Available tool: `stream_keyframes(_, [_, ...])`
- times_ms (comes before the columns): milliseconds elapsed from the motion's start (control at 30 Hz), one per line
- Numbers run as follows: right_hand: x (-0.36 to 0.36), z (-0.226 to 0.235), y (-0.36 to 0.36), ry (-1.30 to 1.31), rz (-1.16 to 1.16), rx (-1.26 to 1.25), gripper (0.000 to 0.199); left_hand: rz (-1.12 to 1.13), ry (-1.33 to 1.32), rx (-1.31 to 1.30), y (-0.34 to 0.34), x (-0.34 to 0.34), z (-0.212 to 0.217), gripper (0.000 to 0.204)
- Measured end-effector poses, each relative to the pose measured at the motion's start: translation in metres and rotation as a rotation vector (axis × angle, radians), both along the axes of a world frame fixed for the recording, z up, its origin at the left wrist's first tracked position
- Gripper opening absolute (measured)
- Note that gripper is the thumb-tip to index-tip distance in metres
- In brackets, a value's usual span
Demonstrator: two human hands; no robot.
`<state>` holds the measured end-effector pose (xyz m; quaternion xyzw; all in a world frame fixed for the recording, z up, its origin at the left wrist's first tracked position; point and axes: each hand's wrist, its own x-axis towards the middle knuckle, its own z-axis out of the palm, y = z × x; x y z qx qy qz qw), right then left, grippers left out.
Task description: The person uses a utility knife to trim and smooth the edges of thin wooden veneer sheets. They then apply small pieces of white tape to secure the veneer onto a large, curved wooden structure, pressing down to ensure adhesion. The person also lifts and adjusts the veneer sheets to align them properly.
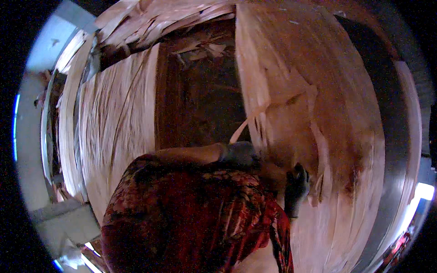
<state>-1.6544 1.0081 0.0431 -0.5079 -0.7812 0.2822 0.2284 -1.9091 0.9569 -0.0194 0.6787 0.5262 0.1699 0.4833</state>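
A large reddish-brown wood veneer sheet [337,113] lies in front of me on the right, with torn edges and splits. My left hand [241,154] wears a grey glove and reaches across to the sheet's left edge; its fingers are lost in shadow. A narrow, curling veneer strip [248,119] rises just beyond that glove and bends over the sheet. My right hand [297,189], in a dark grey glove, is low over the sheet beside a long loose strip [322,150]. Its fingers look curled, and whatever they hold is hidden.
Pale, wrinkled veneer [118,104] lies to the left, past a dark gap [205,100]. Ragged veneer layers [168,18] pile up at the far side. A dark band [391,136] runs along the right. A grey block [66,223] stands at lower left.
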Motion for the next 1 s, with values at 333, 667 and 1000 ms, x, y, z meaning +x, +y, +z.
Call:
stream_keyframes(333, [-0.101, 0.014, -0.146, 0.654, 0.012, -0.54, 0.035, 0.83, -0.406, 0.238, -0.195, -0.066, -0.018, 0.027])
stream_keyframes(667, [-0.315, -0.007, -0.099, 0.382, -0.036, -0.75, 0.018, 0.548, -0.132, 0.183, -0.153, -0.219, 0.032, 0.023])
stream_keyframes(1000, [-0.473, -0.025, -0.037, 0.152, -0.02, -0.627, 0.012, 0.548, 0.621, 0.647, -0.109, -0.348, 0.065, 0.012])
